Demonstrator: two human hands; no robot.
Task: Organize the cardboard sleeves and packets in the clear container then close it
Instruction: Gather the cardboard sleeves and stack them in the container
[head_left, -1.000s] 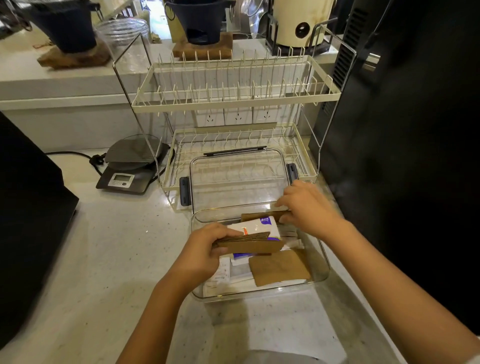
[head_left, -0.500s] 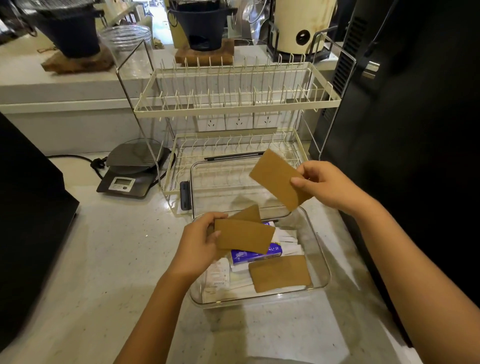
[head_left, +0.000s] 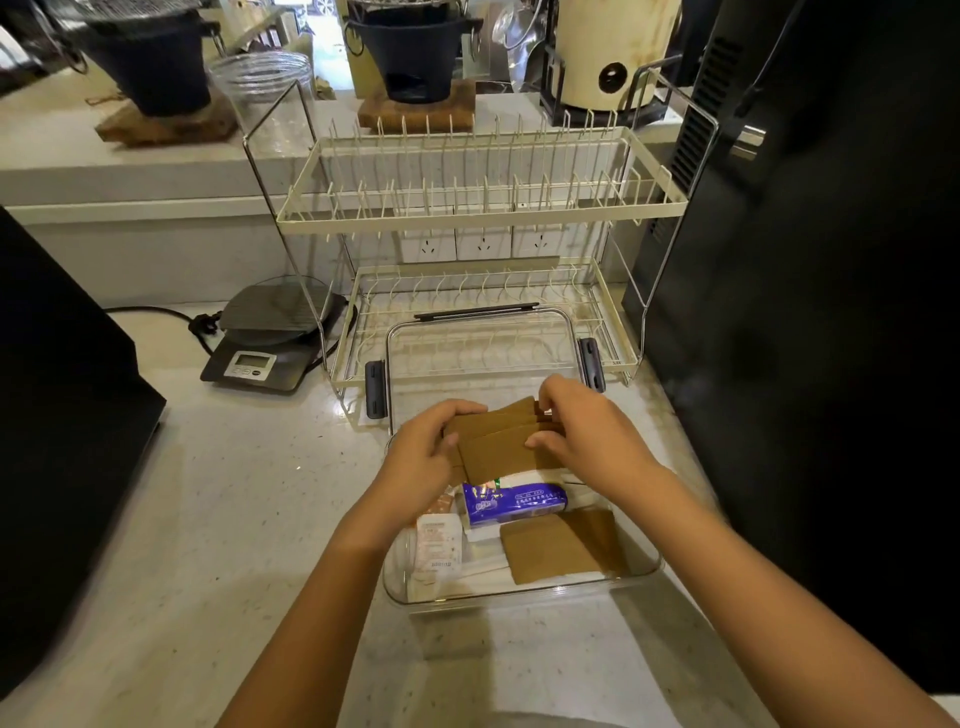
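A clear container (head_left: 524, 597) stands on the counter in front of me. Inside lie a blue and white packet (head_left: 514, 501), a small white packet (head_left: 439, 543) and one brown cardboard sleeve (head_left: 563, 545). Above the container's far half, my left hand (head_left: 421, 462) and my right hand (head_left: 592, 436) both grip a stack of brown cardboard sleeves (head_left: 501, 439), one hand at each end. The container's clear lid (head_left: 483, 343) with dark latches leans against the dish rack behind.
A cream two-tier dish rack (head_left: 483, 208) stands right behind the container. A kitchen scale (head_left: 270, 338) sits to its left, its cable running left. A tall black appliance (head_left: 831, 260) fills the right side and another dark machine (head_left: 62, 415) the left.
My right hand brought the sleeve it held up in the air down onto the sleeves in my left hand. Both hands now hold the stack together.
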